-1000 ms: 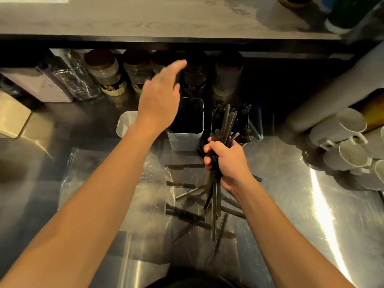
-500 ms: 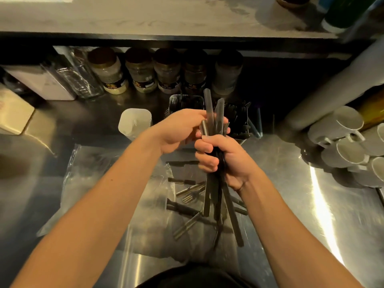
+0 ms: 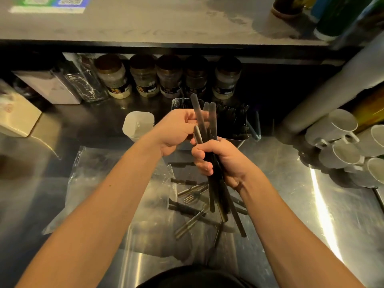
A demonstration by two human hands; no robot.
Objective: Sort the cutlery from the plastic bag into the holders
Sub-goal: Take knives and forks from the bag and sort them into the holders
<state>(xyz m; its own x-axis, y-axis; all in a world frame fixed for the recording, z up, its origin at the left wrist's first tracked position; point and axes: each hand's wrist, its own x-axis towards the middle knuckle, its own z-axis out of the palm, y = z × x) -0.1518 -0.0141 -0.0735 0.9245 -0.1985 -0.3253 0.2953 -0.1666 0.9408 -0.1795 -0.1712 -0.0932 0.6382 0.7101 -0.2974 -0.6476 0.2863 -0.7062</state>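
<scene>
Cutlery bundle stands gripped in our right hand; our left hand, reaching at the holders a second ago, has come back and now pinches one piece above the right fingers, likely the next to sort. More lies on the plastic bag below.

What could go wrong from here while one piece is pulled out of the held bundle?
The right hand grips a splayed cutlery bundle; as the left hand pinches one piece at the top, neighbours may slide out of the grip onto the loose cutlery below. The far holder looks crowded already, so pieces could jam.
</scene>
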